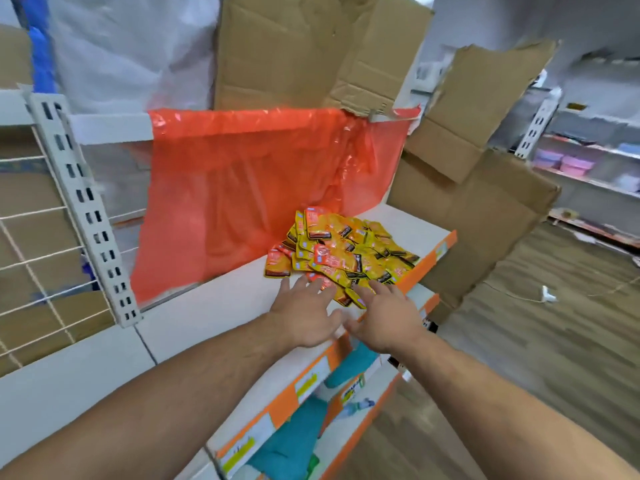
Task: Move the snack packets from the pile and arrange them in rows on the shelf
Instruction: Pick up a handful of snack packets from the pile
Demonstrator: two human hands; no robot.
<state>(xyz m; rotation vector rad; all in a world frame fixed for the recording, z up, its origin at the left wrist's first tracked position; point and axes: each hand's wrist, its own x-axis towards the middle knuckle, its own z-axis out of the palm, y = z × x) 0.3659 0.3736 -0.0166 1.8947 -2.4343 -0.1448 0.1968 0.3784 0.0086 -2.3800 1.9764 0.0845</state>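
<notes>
A pile of several small yellow and orange snack packets (343, 252) lies on the white shelf (221, 317) near its right end. My left hand (304, 315) reaches over the shelf with fingers spread, its fingertips at the pile's near edge. My right hand (388, 318) is beside it, fingers straight, touching the nearest packets. Neither hand grips a packet.
An orange plastic sheet (263, 188) hangs behind the pile. Torn cardboard (474, 202) stands at the shelf's right end. A slotted metal upright (86, 209) and wire grid are on the left. Lower shelves with teal goods (294, 441) sit below; wood floor lies right.
</notes>
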